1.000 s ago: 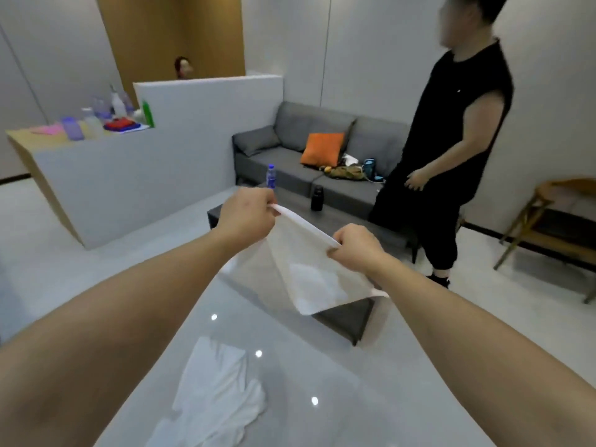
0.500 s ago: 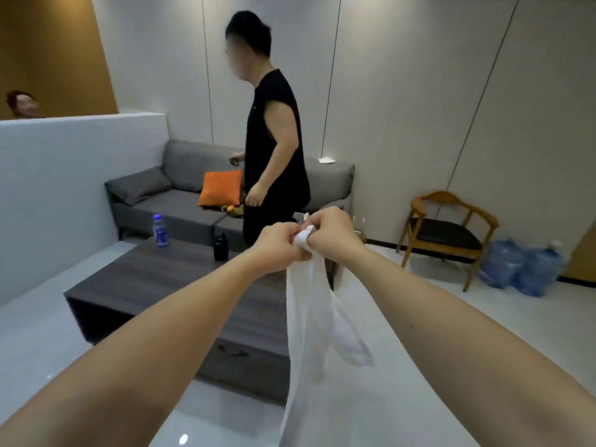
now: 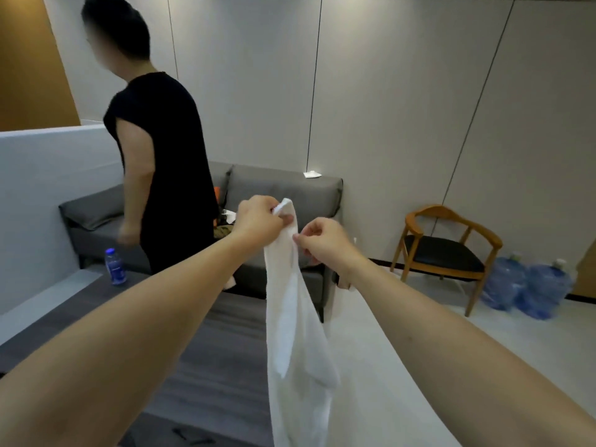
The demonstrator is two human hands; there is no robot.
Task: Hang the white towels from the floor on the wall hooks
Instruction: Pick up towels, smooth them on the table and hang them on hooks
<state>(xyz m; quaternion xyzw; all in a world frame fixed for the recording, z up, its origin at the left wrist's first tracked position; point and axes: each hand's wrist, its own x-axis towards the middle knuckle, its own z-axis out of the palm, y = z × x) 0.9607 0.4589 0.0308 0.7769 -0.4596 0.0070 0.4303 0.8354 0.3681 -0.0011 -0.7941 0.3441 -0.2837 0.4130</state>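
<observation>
At the centre of the frame a white towel (image 3: 295, 321) hangs lengthwise from both hands, clear of the floor and in front of the dark low worktop (image 3: 200, 346). The left hand (image 3: 258, 222) has its grip clamped on the towel's top corner, fingers curled round the bunched cloth. Just to its right, the right hand (image 3: 324, 241) pinches the towel's edge a little lower. The step in hand looks like carrying the lifted towel and readying a corner or loop for hanging. No wall hooks show on the grey panelled wall (image 3: 403, 108), so the next move calls for finding them first. A bystander in black (image 3: 164, 162) stands at centre left.
</observation>
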